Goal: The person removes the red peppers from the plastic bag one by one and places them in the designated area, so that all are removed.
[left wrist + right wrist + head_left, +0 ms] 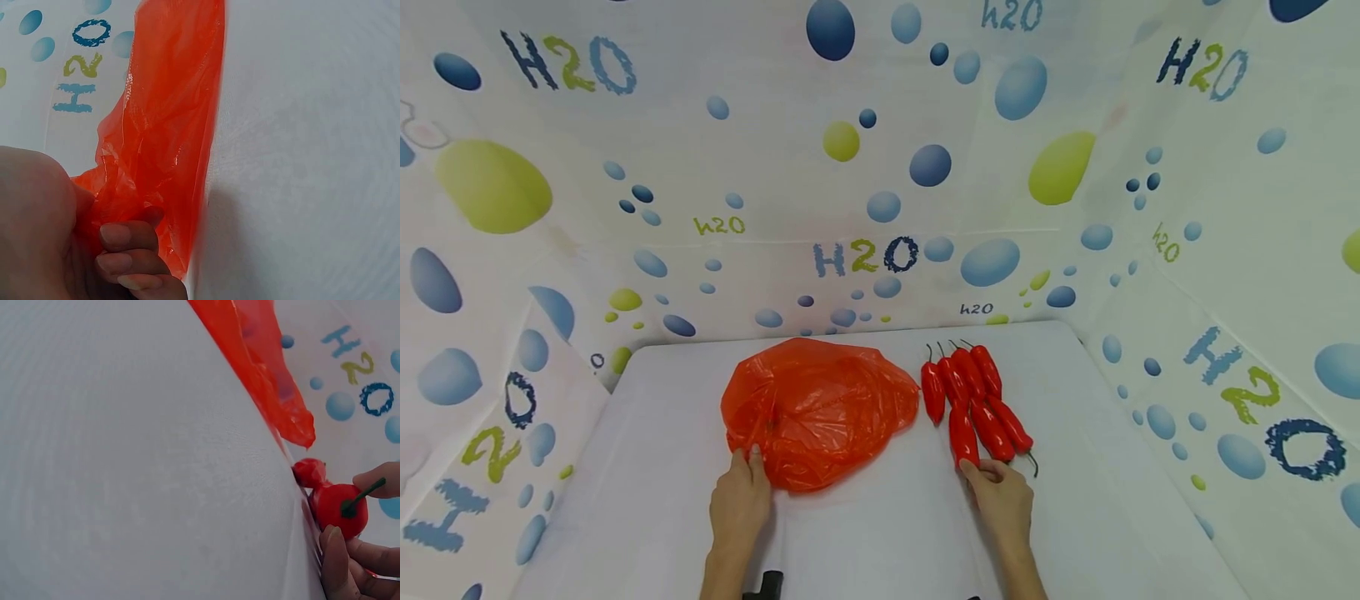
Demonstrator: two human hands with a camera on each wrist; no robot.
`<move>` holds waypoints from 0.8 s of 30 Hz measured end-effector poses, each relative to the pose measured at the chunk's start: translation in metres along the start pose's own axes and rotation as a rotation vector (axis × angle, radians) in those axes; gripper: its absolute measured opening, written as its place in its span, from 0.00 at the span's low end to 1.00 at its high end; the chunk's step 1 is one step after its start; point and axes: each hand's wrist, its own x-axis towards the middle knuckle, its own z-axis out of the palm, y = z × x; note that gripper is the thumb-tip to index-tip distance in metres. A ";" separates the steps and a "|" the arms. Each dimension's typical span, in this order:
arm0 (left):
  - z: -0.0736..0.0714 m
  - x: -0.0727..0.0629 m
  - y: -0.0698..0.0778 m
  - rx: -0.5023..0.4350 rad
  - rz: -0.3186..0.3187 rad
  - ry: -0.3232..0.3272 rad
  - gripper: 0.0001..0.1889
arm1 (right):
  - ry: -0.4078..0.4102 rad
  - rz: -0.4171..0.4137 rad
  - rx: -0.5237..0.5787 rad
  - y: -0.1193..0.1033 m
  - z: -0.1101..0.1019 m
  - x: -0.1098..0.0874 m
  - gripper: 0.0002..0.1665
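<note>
A thin, crumpled orange-red plastic bag (835,408) lies on the white table, left of the middle. At its near left corner my left hand (741,498) grips the film, and the left wrist view shows the fingers curled round gathered plastic (112,187). To the right of the bag, my right hand (1002,505) pinches a glossy red chili pepper (962,433) by its stem end. The right wrist view has that pepper's green stem (362,497) pointing out between thumb and fingers. Several other red chili peppers (972,375) lie close together around it, in two rows.
The table (880,550) wears a white cover. Behind and on both sides stand white sheets (880,167) printed with blue and green drops and H2O lettering. A small black object (771,585) shows at the near edge beside my left forearm.
</note>
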 end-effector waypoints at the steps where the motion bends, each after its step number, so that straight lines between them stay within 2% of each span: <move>1: 0.000 0.000 0.000 0.001 0.000 0.001 0.21 | 0.000 -0.003 -0.005 0.001 -0.001 0.000 0.28; 10: 0.002 0.001 -0.003 0.006 -0.002 0.002 0.21 | 0.053 -0.066 -0.043 0.006 -0.001 -0.001 0.22; 17: 0.002 0.000 0.000 -0.005 -0.009 -0.016 0.22 | 0.084 -0.096 -0.076 0.012 0.001 0.002 0.24; 24: 0.000 0.000 0.001 0.012 -0.011 0.002 0.22 | 0.117 -0.117 -0.106 0.009 0.001 0.001 0.24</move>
